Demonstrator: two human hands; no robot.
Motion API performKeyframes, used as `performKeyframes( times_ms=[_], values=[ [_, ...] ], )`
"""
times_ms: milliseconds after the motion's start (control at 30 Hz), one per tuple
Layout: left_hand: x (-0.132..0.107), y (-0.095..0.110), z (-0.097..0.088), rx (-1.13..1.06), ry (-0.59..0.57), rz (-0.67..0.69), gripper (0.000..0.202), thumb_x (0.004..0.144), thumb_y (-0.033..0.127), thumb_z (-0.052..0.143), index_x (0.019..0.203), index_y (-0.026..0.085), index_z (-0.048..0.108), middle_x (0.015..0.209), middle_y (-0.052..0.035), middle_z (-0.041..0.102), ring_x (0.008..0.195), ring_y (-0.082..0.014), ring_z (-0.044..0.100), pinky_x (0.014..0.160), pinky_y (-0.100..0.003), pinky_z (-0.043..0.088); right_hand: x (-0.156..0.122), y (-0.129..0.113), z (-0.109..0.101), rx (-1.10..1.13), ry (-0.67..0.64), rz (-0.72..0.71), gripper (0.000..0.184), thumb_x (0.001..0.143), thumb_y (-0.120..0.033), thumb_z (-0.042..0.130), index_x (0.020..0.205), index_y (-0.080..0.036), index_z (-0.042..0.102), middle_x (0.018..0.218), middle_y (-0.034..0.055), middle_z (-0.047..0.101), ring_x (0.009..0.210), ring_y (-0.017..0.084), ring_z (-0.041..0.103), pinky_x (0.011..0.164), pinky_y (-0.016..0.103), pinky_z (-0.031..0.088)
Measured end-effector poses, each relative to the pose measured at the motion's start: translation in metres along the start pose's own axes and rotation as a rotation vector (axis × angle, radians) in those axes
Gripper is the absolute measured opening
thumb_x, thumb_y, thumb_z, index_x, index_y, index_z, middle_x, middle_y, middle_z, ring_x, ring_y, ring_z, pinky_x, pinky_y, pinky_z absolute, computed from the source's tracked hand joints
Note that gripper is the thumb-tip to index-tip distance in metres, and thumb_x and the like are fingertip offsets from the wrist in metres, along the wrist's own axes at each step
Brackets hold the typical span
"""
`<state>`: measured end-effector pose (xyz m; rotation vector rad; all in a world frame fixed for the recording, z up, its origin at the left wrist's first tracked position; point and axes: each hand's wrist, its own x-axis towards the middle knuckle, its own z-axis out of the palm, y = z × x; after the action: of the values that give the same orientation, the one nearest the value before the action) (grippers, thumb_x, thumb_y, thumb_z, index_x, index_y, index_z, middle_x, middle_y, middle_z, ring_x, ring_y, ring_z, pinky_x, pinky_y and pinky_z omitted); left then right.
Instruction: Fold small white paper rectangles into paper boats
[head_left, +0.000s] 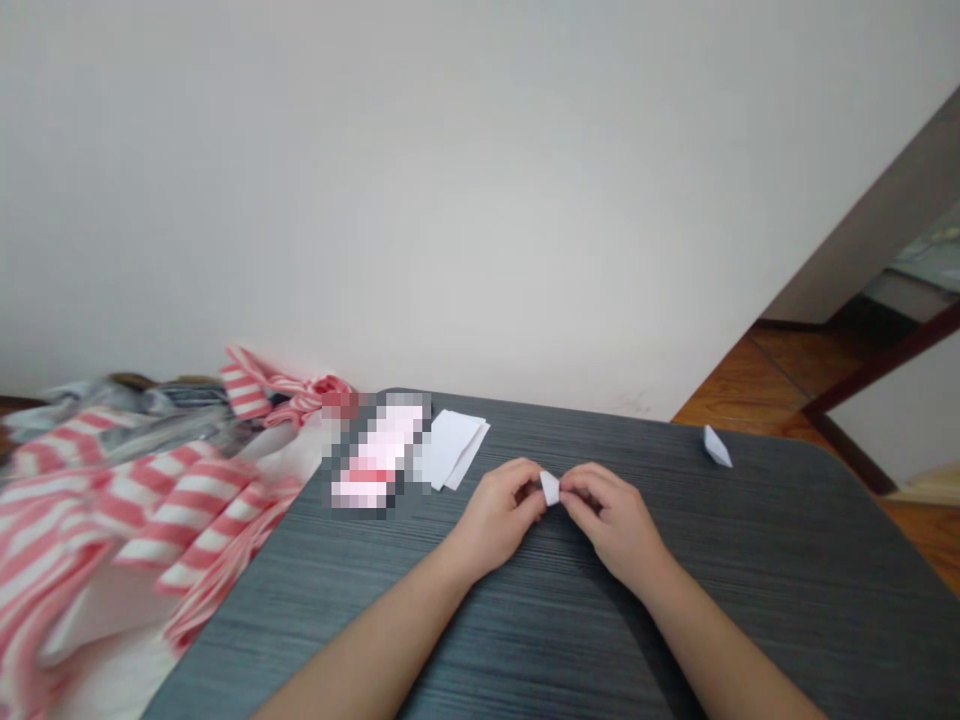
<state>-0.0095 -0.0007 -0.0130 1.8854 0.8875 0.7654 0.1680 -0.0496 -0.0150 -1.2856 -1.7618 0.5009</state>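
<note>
A small folded piece of white paper (550, 487) is pinched between both hands over the dark grey table (750, 560). My left hand (499, 515) grips its left side with curled fingers. My right hand (611, 520) holds its right side with thumb and fingertips pressed together. Both forearms reach in from the bottom edge.
A stack of white paper slips (454, 447) lies at the table's far edge beside a blurred-out pink patch (375, 455). Another small folded white paper piece (716, 447) rests at the far right. Red-and-white striped cloth (150, 520) is heaped left of the table. A white wall stands behind.
</note>
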Motion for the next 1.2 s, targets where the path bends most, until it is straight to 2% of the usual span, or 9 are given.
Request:
performKeyframes(
  times_ms=[800,967,1200],
  values=[
    [-0.0002,-0.0030,0.0019,0.003,-0.005,0.006,0.011,0.088,0.020,0.054,0.085,0.016,0.064,0.083,-0.0027,0.058,0.072,-0.0139,0.053,0.064,-0.023,0.040,-0.0013,0.0016,0.0002,0.008,-0.013,0.007,0.012,0.087,-0.012,0.057,0.085,-0.021,0.065,0.087,0.0043,0.066,0.076,0.017,0.062,0.067,0.026,0.049],
    [0.0001,-0.0034,0.0013,0.007,-0.009,0.010,0.011,0.087,0.020,0.055,0.082,0.016,0.063,0.081,-0.0022,0.058,0.071,-0.0137,0.053,0.063,-0.023,0.040,-0.0012,0.0026,0.0000,0.003,-0.025,-0.003,0.012,0.087,-0.011,0.057,0.084,-0.020,0.065,0.086,0.0038,0.066,0.076,0.016,0.061,0.068,0.026,0.047],
    [-0.0012,-0.0038,0.0014,-0.027,-0.033,-0.038,0.013,0.088,0.019,0.051,0.088,0.018,0.063,0.074,0.0001,0.060,0.068,-0.0136,0.055,0.062,-0.022,0.041,-0.0017,0.0031,-0.0014,0.010,-0.018,0.011,0.011,0.087,-0.012,0.058,0.084,-0.020,0.064,0.086,0.0035,0.065,0.074,0.016,0.060,0.066,0.025,0.046]
  ],
)
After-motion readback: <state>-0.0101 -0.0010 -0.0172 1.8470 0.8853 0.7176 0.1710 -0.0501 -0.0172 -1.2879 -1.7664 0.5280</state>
